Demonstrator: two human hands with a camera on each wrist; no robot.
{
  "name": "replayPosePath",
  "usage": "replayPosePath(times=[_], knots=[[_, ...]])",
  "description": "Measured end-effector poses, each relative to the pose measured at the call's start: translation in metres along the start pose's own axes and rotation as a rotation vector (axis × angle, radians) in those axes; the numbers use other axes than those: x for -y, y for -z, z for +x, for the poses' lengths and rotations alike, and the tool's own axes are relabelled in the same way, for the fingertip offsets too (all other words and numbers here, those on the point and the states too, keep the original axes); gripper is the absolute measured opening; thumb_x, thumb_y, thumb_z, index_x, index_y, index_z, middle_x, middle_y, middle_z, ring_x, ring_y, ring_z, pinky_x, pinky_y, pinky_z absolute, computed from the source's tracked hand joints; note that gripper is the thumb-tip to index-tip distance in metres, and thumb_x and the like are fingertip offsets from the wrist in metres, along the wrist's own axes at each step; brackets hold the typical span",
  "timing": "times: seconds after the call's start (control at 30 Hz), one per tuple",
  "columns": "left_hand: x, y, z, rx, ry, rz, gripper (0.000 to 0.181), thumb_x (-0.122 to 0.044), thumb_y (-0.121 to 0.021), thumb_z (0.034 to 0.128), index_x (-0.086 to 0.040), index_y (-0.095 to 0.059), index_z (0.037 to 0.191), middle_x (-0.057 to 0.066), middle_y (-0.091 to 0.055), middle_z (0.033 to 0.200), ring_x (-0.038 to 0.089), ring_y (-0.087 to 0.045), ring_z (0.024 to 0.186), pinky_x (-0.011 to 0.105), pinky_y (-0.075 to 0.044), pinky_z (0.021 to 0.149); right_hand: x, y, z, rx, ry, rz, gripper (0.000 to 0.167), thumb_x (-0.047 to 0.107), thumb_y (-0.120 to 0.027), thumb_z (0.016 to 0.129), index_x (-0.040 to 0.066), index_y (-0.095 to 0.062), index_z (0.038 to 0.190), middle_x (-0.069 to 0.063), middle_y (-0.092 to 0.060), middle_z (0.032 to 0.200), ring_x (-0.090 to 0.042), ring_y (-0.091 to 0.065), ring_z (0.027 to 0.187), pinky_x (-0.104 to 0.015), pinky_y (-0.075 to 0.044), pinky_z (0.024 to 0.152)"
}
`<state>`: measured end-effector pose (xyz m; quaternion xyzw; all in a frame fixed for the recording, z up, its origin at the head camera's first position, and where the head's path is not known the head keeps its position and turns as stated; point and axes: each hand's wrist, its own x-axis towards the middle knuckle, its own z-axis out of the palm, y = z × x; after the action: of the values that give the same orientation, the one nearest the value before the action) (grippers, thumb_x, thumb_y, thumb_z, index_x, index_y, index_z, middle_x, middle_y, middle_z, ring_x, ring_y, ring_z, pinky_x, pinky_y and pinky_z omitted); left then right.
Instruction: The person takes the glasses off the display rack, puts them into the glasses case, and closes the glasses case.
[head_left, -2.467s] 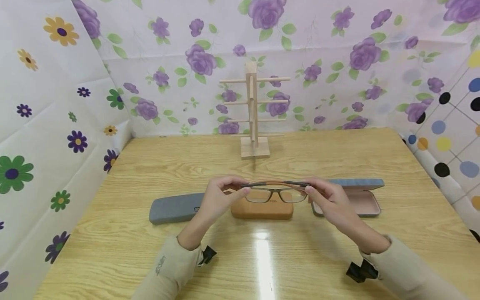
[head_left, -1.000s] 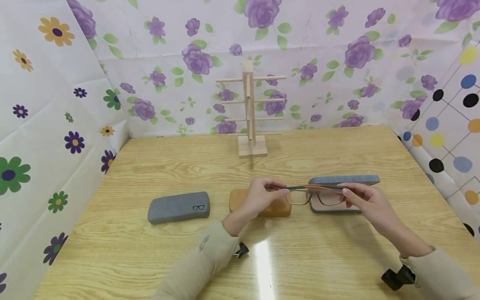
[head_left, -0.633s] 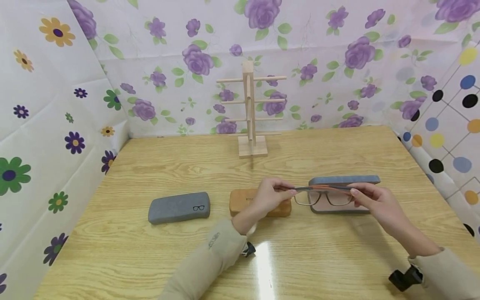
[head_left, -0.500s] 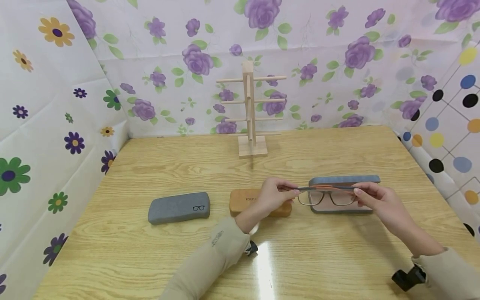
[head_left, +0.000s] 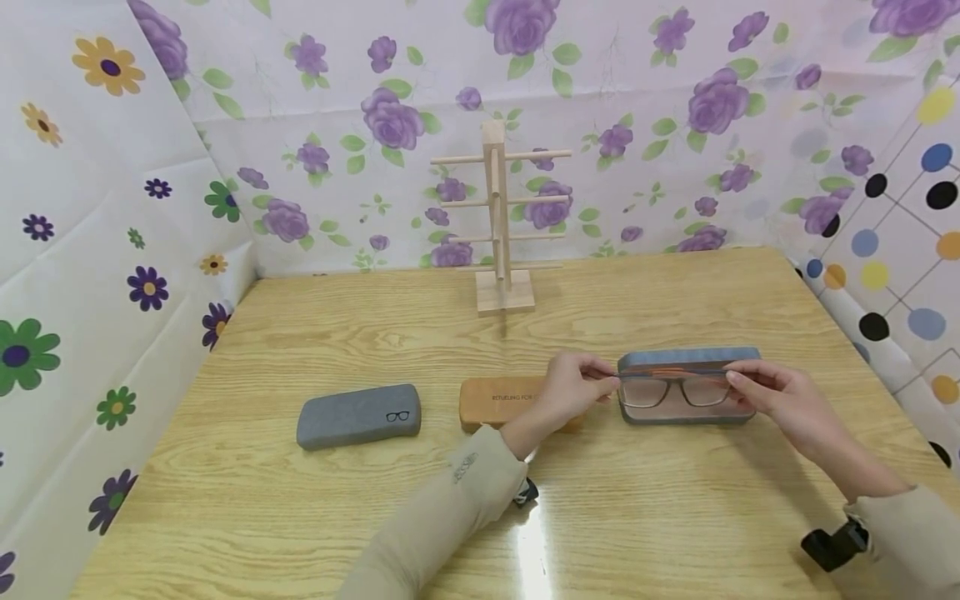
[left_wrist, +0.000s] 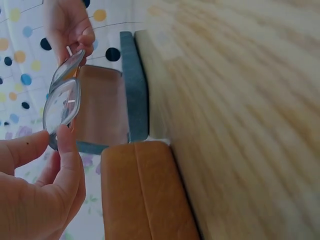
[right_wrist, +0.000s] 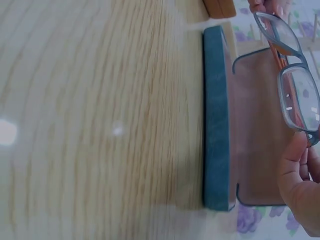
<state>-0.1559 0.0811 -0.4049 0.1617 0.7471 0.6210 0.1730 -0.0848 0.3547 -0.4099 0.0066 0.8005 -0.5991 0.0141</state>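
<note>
A pair of eyeglasses (head_left: pixel 674 392) with dark frame and orange on the folded temples is held between both hands. My left hand (head_left: pixel 572 387) pinches one end of the frame, thumb in front. At the other end my right hand (head_left: pixel 783 404) pinches the frame between thumb and fingers. Directly behind and below the glasses lies an open blue-grey glasses case (head_left: pixel 690 358) with a pinkish lining, its lid raised at the back. In the right wrist view the glasses (right_wrist: pixel 300 95) are above the case's lining (right_wrist: pixel 260 125), apart from it.
An orange-brown glasses case (head_left: pixel 495 400), partly behind my left hand, lies shut in the middle. Farther left is a shut grey case (head_left: pixel 358 417) with a glasses print. A wooden peg stand (head_left: pixel 501 217) rises at the back of the wooden table (head_left: pixel 360 333).
Both hands have carried the eyeglasses rightward, from in front of the orange-brown case to in front of the open blue-grey case. The cases and stand have not moved.
</note>
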Motion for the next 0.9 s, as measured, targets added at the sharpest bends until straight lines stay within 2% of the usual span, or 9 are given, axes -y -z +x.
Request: replayPosePath(times=[0.1,0.23,0.3,0.43,0.53,0.8,0.9], knots=[[0.002,-0.007,0.003,0.004,-0.008,0.036,0.005,0.002,-0.066,0.0804,0.003,-0.067,0.085,0.003,-0.063,0.068,0.030,-0.065,0.068,0.031,-0.055,0.059,-0.014,0.010,0.004,0.002,-0.028,-0.014,0.021,0.022,-0.054,0.093,0.008,-0.061,0.106,0.003,-0.063,0.086,-0.009,-0.061,0.077,-0.023,-0.052,0.067],[0.002,-0.015,0.005,0.000,-0.023,0.089,0.005,0.001,-0.065,0.0816,0.003,-0.067,0.086,0.002,-0.061,0.068,0.027,-0.065,0.067,0.022,-0.052,0.053,-0.038,0.024,0.013,-0.001,-0.073,-0.041,0.036,0.036,-0.057,0.090,0.006,-0.060,0.109,0.005,-0.063,0.088,-0.008,-0.061,0.080,-0.024,-0.052,0.071],[0.002,-0.018,0.006,-0.011,-0.026,0.125,0.005,0.000,-0.065,0.0820,0.002,-0.067,0.086,0.001,-0.061,0.068,0.021,-0.064,0.064,0.018,-0.050,0.051,-0.036,0.025,0.012,0.000,-0.077,-0.039,0.036,0.033,-0.057,0.090,0.004,-0.060,0.109,0.006,-0.063,0.087,-0.008,-0.061,0.079,-0.024,-0.052,0.070],[0.002,-0.025,0.009,-0.031,-0.038,0.197,0.005,-0.001,-0.065,0.0817,0.001,-0.069,0.085,-0.001,-0.061,0.068,0.007,-0.059,0.056,0.016,-0.047,0.049,-0.017,0.022,0.006,0.013,-0.064,-0.057,0.025,0.018,-0.055,0.092,-0.001,-0.060,0.106,0.004,-0.063,0.085,-0.009,-0.061,0.076,-0.023,-0.052,0.067],[0.002,-0.028,0.010,-0.040,-0.052,0.235,0.005,0.000,-0.066,0.0811,0.001,-0.069,0.084,-0.001,-0.062,0.068,0.002,-0.054,0.054,0.015,-0.046,0.049,-0.016,0.022,0.005,0.010,-0.074,-0.068,0.023,0.018,-0.056,0.092,0.000,-0.062,0.105,0.005,-0.063,0.083,-0.008,-0.061,0.075,-0.023,-0.052,0.067],[0.005,-0.033,0.013,-0.041,-0.059,0.375,0.005,-0.001,-0.067,0.0800,-0.002,-0.071,0.079,-0.001,-0.061,0.067,0.002,-0.050,0.056,0.013,-0.042,0.049,-0.021,0.021,0.006,0.008,-0.099,-0.159,0.045,0.019,-0.054,0.093,-0.021,-0.049,0.113,0.003,-0.065,0.079,-0.010,-0.063,0.072,-0.025,-0.053,0.065],[0.004,-0.033,0.013,-0.025,-0.042,0.390,0.005,0.001,-0.067,0.0790,0.000,-0.071,0.082,0.001,-0.063,0.070,0.003,-0.051,0.059,0.012,-0.043,0.051,-0.022,0.019,0.006,0.010,-0.102,-0.188,0.046,0.017,-0.052,0.094,-0.023,-0.047,0.114,0.001,-0.066,0.080,-0.009,-0.063,0.070,-0.026,-0.053,0.064]])
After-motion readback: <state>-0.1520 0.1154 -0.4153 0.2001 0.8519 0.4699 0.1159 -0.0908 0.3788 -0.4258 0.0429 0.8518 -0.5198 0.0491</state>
